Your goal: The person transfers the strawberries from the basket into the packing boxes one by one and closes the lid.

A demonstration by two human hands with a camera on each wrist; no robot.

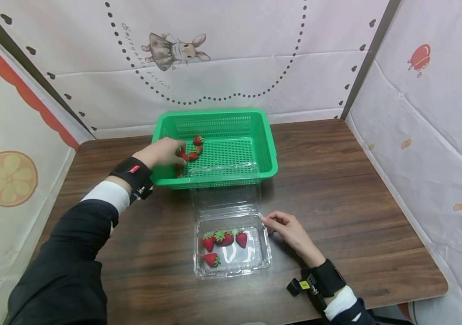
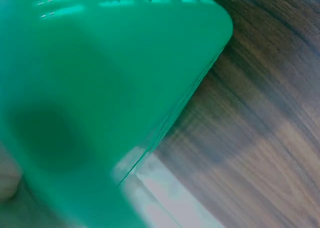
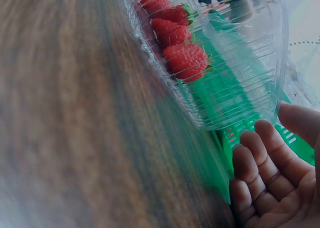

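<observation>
My left hand [image 1: 165, 152] reaches over the left rim of a green plastic basket [image 1: 269, 149], its fingers curled about a strawberry [image 1: 182, 155]. The basket wall [image 2: 125, 73] hides those fingers in the left wrist view. Several more strawberries [image 1: 193, 156] lie by them on the basket's left side. With thumb and fingertips, my right hand [image 1: 289, 230] pinches the upper right rim of a clear clamshell box [image 1: 235, 272]. Several strawberries [image 3: 186, 62] sit in its tray. The box's raised clear lid [image 1: 227, 196] leans over the basket's front rim.
A brown wood-grain table [image 1: 336, 189] carries everything, with the basket near its back edge and the box in front. White printed cloth [image 1: 239, 54] hangs behind and along both sides. Black wrist straps with small cameras [image 1: 296, 286] are on both arms.
</observation>
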